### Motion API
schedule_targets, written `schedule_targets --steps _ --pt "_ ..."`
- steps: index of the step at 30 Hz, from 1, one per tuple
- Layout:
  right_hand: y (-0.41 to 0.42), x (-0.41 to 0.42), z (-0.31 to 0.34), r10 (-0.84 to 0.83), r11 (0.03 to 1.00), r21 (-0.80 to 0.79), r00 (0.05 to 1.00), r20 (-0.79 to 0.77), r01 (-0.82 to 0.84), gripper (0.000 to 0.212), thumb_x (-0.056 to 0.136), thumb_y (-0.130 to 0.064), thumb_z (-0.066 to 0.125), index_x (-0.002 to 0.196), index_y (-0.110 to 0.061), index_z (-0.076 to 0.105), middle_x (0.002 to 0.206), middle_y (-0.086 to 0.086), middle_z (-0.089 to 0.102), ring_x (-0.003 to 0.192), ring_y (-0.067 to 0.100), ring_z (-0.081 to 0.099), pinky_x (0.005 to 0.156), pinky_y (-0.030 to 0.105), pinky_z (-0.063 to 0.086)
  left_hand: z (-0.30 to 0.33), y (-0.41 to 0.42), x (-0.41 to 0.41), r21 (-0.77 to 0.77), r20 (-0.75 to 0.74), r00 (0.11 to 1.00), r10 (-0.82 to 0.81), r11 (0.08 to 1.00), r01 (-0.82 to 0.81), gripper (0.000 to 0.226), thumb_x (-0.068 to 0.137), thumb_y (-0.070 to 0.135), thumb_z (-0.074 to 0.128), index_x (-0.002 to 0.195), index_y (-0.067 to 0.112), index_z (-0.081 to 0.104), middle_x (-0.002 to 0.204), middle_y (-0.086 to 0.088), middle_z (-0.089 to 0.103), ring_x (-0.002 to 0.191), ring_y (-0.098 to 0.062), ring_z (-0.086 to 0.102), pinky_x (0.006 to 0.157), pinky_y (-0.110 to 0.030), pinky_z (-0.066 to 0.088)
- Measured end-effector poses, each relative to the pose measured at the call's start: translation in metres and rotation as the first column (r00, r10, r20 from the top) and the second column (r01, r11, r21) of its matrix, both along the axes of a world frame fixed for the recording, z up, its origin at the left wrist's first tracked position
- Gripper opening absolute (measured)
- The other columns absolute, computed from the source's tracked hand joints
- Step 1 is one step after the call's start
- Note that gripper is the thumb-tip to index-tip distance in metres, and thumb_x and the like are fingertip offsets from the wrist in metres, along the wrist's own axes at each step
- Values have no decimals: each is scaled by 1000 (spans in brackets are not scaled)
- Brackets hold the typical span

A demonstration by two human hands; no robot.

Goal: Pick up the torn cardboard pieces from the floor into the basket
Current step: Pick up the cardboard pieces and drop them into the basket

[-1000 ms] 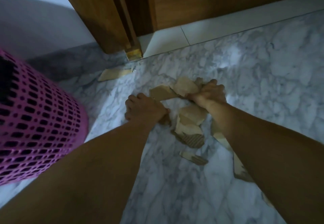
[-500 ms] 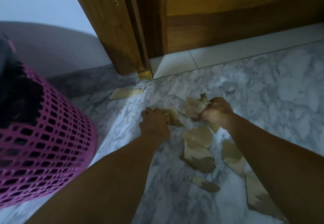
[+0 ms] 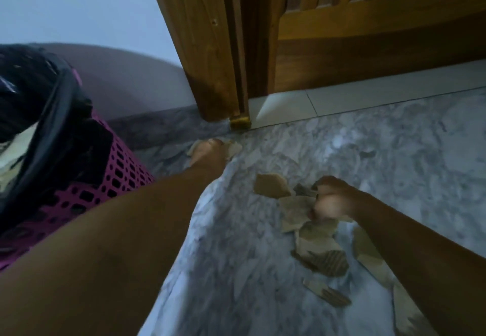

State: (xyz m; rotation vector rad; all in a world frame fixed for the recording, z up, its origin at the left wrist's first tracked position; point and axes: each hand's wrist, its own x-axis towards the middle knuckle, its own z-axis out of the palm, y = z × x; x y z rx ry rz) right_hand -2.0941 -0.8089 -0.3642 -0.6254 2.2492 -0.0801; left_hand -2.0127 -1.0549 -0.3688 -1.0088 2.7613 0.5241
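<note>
Torn brown cardboard pieces [image 3: 319, 253] lie scattered on the marble floor at the lower right. My right hand [image 3: 332, 199] is curled into a fist and grips a few cardboard pieces [image 3: 295, 210] just above the pile. My left hand [image 3: 207, 153] is stretched far forward and lies over a lone cardboard piece [image 3: 234, 148] by the foot of the door frame; blur hides how its fingers sit. Another piece [image 3: 271, 184] lies flat between the hands. The pink mesh basket [image 3: 123, 175], lined with a black bag, stands at the left beside my left forearm.
A wooden door frame [image 3: 210, 59] and door [image 3: 368, 46] stand right behind the far piece. A grey marble skirting [image 3: 157, 125] runs along the wall at the left. More cardboard pieces [image 3: 405, 306] lie under my right forearm.
My left hand left the pile and reached forward-left to the lone piece by the door frame. My right hand stayed on its gripped pieces. The view tilted up, showing the basket's rim.
</note>
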Motion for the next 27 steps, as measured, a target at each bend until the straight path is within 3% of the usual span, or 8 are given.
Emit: schedule_targets --steps 4,7,11,15,19,21,24,27 --pt "1 17 -31 45 998 -40 982 -183 -53 32 87 -20 62 116 -8 56 117 14 49 109 33 50 92 37 45 -10 -27 -14 127 -4 993 120 985 -119 26 84 18 66 105 4 65 118 -21 62 110 -37 58 92 -39 47" --pt "-4 19 -37 -40 999 -32 980 -193 34 46 89 -22 62 131 -15 46 125 14 46 111 33 54 94 39 48 -32 -39 -20 136 22 981 191 972 -192 51 75 30 73 117 5 59 125 -19 56 116 -36 54 98 -44 46" --pt "-13 22 -36 -13 998 57 972 -236 27 53 85 -19 61 134 -24 41 129 6 53 122 28 48 99 46 41 -38 -45 -20 190 17 976 216 958 -215 34 81 18 71 110 3 61 99 -8 60 93 -22 59 77 -29 47" --pt "-13 26 -40 -19 1000 13 963 -268 23 54 88 -17 61 138 -20 40 127 10 45 118 31 48 98 44 47 -42 -44 -16 205 22 972 236 950 -235 31 74 25 71 97 5 64 101 -7 67 93 -22 63 86 -34 53" --pt "-6 22 -35 -130 991 -37 974 -185 126 54 82 -15 69 130 -14 45 127 14 40 115 36 50 98 46 48 -30 -13 -4 189 -37 979 199 964 -188 34 85 11 66 117 1 62 115 -18 64 109 -34 60 86 -33 45" --pt "1 15 -29 -230 970 -108 968 -98 220 54 73 -17 76 120 -11 50 124 17 43 109 36 53 91 40 51 -25 5 1 243 -83 981 174 958 -149 40 81 10 70 120 3 60 116 -17 64 109 -34 59 86 -33 45" --pt "15 6 -21 -264 945 -218 962 -63 245 39 65 -16 83 86 -16 49 100 8 58 81 20 57 57 22 43 -22 27 -1 375 -157 981 111 926 -45 52 73 9 77 120 7 56 113 -14 65 105 -31 62 90 -36 50" --pt "28 -2 -12 -271 939 -239 960 -69 247 41 69 -17 84 93 -16 50 93 -1 55 76 13 52 51 19 34 -22 46 -6 453 -160 986 33 891 44 56 69 8 80 120 4 58 113 -14 66 105 -29 63 92 -40 51"
